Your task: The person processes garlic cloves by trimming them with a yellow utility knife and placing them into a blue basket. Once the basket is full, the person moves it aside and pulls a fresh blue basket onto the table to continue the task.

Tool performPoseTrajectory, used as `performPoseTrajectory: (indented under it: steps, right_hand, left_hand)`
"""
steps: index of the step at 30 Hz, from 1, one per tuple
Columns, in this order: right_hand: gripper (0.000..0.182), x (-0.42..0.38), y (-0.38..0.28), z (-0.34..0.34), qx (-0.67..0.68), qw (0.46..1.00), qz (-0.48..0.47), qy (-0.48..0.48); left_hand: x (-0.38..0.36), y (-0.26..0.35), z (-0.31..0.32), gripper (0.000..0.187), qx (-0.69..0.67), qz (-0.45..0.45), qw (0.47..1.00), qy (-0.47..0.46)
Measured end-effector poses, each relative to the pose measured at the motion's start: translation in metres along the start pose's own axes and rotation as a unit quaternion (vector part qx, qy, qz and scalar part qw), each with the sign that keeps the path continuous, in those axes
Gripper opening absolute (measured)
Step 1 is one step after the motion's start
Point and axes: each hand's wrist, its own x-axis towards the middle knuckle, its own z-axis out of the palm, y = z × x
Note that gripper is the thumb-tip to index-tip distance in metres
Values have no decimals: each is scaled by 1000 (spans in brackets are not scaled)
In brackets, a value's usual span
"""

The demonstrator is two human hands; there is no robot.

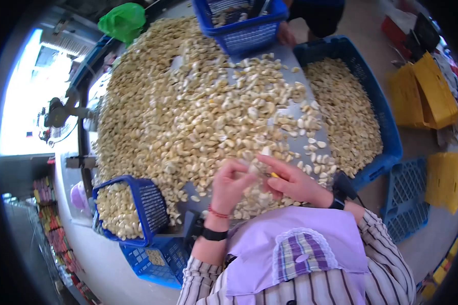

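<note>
Pale cashew nuts (188,112) lie in a wide heap over a metal table (291,76). Above the near part of the heap, my left hand (230,184) is closed, thumb and fingers pinched around what looks like a cashew nut, partly blurred. My right hand (295,182) is close beside it, closed around a small knife with a yellow handle (274,175). The blade is mostly hidden between the two hands. Loose nuts lie beneath and around both hands.
At the left table edge a blue basket (150,203) of nuts tilts outward, above another blue crate (155,262). A large blue crate (379,109) of nuts stands right. Another blue basket (247,35) is at the far side, near a person (318,15).
</note>
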Motion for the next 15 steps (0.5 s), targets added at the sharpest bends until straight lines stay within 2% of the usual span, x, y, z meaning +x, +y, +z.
performPoseTrajectory:
  steps: [2,5,8,9,12,13,15]
  right_hand:
    - [58,2,-1,2,22,1000,2,-17]
    - [55,0,5,-6,80,996,32,-18]
    - [54,0,10,-7,91,995,21,-22]
    - [54,0,10,-7,103,994,5,-37]
    - [54,-1,6,-3,80,996,27,-26]
    - [54,1,11,-4,79,996,23,-22]
    - [54,2,14,-5,88,996,25,-24]
  left_hand:
    - [-4,3,7,21,29,56,998,-27]
    - [-4,-3,12,17,-97,-10,994,-44]
    - [-4,-5,12,17,-65,-12,997,-35]
    - [-5,-6,10,17,-75,-56,995,-35]
    - [-8,-6,14,18,-120,-30,992,-12]
    - [-10,-2,14,19,-122,-55,991,-6]
    - [-12,-6,14,19,-103,-46,994,1]
